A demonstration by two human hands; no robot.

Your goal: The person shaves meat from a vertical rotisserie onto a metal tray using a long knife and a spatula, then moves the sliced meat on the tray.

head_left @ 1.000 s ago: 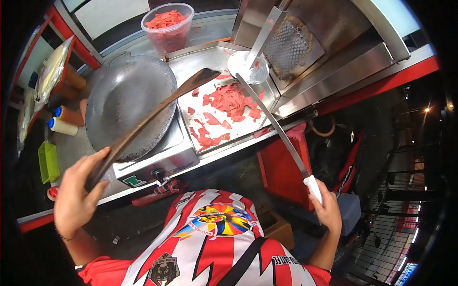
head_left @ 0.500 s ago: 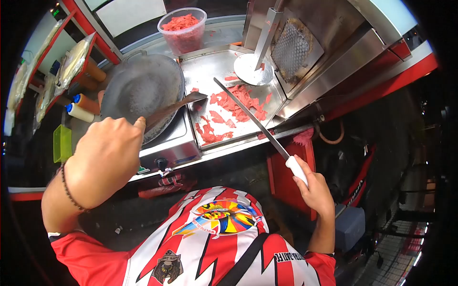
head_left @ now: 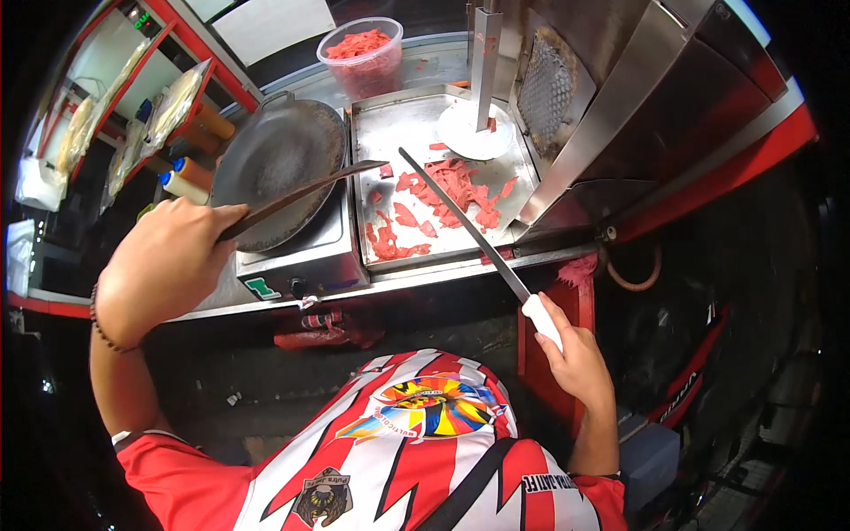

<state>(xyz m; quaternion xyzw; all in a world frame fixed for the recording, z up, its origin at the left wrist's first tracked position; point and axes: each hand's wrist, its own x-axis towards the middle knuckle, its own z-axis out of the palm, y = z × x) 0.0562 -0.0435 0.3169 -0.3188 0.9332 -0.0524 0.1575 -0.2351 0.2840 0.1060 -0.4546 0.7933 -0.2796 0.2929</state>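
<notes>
My left hand is closed round the handle end of a dark brown spatula. The spatula reaches across the wok, its tip over the left side of the metal tray. In my right hand is the white handle of a long knife. The knife's blade slants up and left above the tray, its tip close to the spatula's end. Red meat slices lie on the tray in a loose heap, with smaller scraps to the left.
A round white disc with an upright metal post stands at the tray's back right. Beside it is a steel grill burner. Behind the tray sits a plastic tub of red meat. Squeeze bottles stand left of the wok.
My left hand has shifted left and turned the spatula, which now shows edge-on. The knife stays in about the same place over the tray. The camera view has swung slightly.
</notes>
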